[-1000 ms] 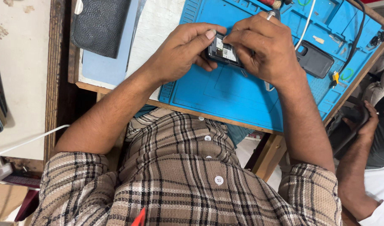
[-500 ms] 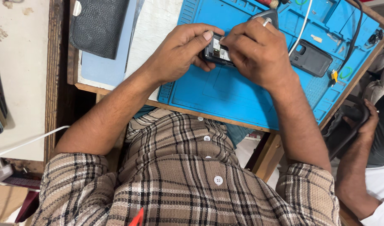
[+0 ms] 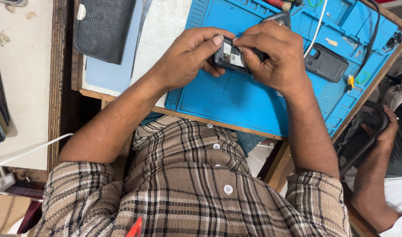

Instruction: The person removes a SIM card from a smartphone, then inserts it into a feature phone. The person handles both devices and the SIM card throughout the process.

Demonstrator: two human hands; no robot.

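A: Both hands are on the small opened phone (image 3: 230,55), held just above the blue mat (image 3: 236,101) near the worktop's far edge. Left hand (image 3: 190,57) grips its end; right hand (image 3: 275,55) pinches at the open back.

B: What's the risk?

A: I'd say a slip: push too hard and a fingertip could mar the exposed inside, or drop the phone toward the back cover (image 3: 326,62) beside it.

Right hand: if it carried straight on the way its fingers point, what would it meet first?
The right hand points leftward at the small opened phone it already pinches; just beyond lie the left hand's fingers. Depth is hard to judge.
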